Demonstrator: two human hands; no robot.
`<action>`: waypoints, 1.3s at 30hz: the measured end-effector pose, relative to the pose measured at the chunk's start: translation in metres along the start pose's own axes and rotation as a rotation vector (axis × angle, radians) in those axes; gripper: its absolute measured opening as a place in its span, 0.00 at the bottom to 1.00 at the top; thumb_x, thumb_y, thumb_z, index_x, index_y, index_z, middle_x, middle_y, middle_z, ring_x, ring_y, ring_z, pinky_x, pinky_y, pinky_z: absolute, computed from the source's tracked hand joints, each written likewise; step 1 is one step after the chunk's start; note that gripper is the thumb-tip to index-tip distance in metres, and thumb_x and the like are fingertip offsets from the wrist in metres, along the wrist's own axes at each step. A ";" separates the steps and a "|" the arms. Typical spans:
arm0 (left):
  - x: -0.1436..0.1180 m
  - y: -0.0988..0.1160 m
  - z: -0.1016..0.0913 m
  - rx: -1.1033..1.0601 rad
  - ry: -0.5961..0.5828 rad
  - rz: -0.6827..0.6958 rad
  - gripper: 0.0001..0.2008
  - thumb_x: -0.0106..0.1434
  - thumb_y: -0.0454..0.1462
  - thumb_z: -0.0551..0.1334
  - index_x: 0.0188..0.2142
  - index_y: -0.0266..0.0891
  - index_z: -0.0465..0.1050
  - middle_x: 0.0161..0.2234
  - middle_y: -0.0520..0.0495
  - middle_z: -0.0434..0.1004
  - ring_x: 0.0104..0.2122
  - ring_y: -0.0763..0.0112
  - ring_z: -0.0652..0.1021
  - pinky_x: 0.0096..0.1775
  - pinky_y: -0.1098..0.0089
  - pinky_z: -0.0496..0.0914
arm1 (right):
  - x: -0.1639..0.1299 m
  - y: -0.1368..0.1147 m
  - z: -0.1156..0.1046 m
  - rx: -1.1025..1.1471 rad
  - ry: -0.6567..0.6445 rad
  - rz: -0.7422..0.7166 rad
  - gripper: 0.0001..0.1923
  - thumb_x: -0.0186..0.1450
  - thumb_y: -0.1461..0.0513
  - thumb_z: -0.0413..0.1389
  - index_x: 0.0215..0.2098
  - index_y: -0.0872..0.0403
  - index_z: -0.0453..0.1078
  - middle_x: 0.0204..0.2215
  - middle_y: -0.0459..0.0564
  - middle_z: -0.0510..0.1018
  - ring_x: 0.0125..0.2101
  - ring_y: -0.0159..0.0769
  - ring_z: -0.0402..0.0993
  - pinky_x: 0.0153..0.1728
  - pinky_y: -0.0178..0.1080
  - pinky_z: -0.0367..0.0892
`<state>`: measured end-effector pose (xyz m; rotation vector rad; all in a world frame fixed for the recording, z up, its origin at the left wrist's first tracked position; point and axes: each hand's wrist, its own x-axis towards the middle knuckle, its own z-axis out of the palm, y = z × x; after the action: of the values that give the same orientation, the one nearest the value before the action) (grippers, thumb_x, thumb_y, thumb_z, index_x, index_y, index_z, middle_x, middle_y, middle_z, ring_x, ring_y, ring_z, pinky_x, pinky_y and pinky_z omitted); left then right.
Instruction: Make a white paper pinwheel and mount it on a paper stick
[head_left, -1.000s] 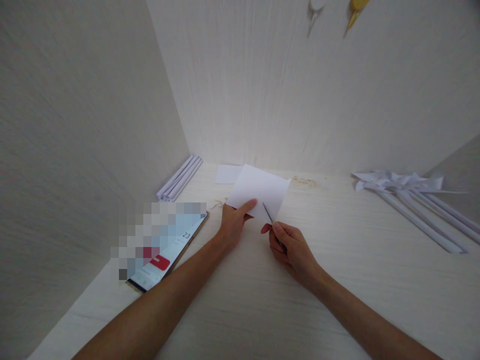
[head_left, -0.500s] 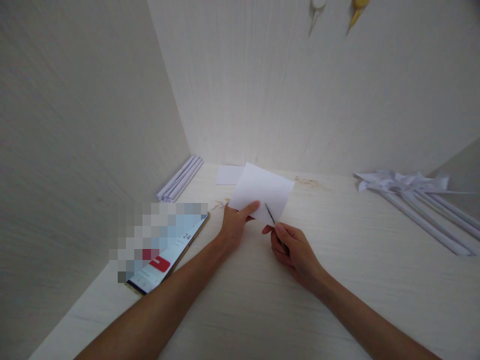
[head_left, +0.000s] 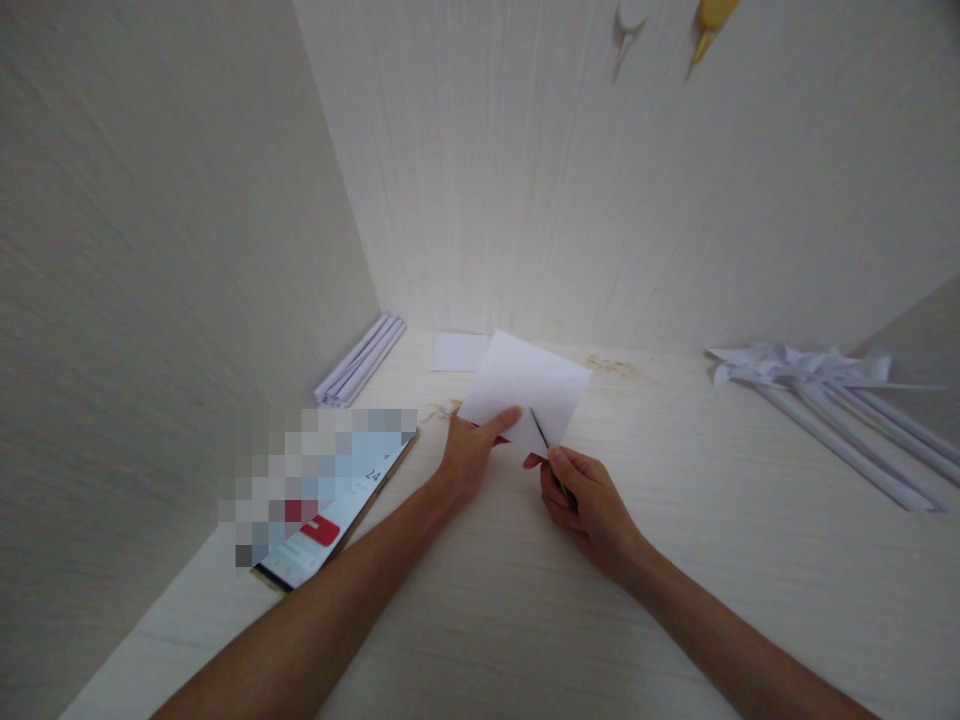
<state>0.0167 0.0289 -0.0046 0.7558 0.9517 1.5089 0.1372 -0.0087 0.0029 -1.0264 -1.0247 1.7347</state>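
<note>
Here: left hand (head_left: 469, 455) pinches paper sheet (head_left: 525, 385); right hand (head_left: 585, 500) clamped on scissors (head_left: 541, 432), blades in sheet.

The sheet (head_left: 525, 385) is smooth, matt white paper. The blade (head_left: 539, 428) looks like thin dark metal. The tabletop (head_left: 675, 560) is pale matt wood grain. The phone (head_left: 330, 510) screen is glossy. The rolls (head_left: 840, 420) are white paper.

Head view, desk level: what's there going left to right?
Phone → rolled paper tubes → left hand, pinching the white sheet → right hand, gripping a thin dark blade → paper pinwheels.
</note>
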 end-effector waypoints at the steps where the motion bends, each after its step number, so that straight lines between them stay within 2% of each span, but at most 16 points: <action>1: 0.000 0.000 0.000 -0.001 0.003 -0.003 0.14 0.39 0.35 0.68 0.29 0.34 0.73 0.29 0.48 0.76 0.29 0.71 0.75 0.32 0.70 0.71 | 0.000 0.000 0.000 -0.001 0.001 0.000 0.17 0.51 0.51 0.54 0.27 0.57 0.62 0.08 0.33 0.54 0.07 0.18 0.42 0.09 0.29 0.34; 14: 0.000 -0.001 -0.002 0.011 -0.036 0.012 0.14 0.41 0.35 0.67 0.30 0.34 0.73 0.29 0.48 0.76 0.30 0.72 0.74 0.33 0.70 0.70 | 0.001 0.002 -0.001 -0.005 0.011 -0.009 0.18 0.51 0.50 0.54 0.27 0.58 0.63 0.08 0.33 0.54 0.07 0.18 0.43 0.08 0.28 0.34; 24: -0.002 0.001 0.001 -0.003 0.003 -0.009 0.14 0.39 0.35 0.68 0.28 0.33 0.73 0.28 0.47 0.76 0.28 0.72 0.74 0.31 0.71 0.70 | 0.002 0.002 -0.001 0.014 0.008 -0.021 0.18 0.50 0.50 0.54 0.26 0.57 0.62 0.08 0.33 0.55 0.07 0.17 0.43 0.08 0.28 0.34; 39: -0.001 0.000 0.000 0.031 -0.009 0.002 0.14 0.39 0.36 0.68 0.27 0.34 0.73 0.28 0.47 0.76 0.28 0.71 0.74 0.31 0.70 0.70 | 0.001 0.002 0.000 0.018 0.018 -0.024 0.19 0.49 0.49 0.55 0.25 0.57 0.61 0.08 0.33 0.54 0.07 0.17 0.43 0.08 0.27 0.35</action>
<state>0.0173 0.0279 -0.0044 0.7857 0.9696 1.4944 0.1367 -0.0083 0.0011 -1.0128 -1.0049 1.7093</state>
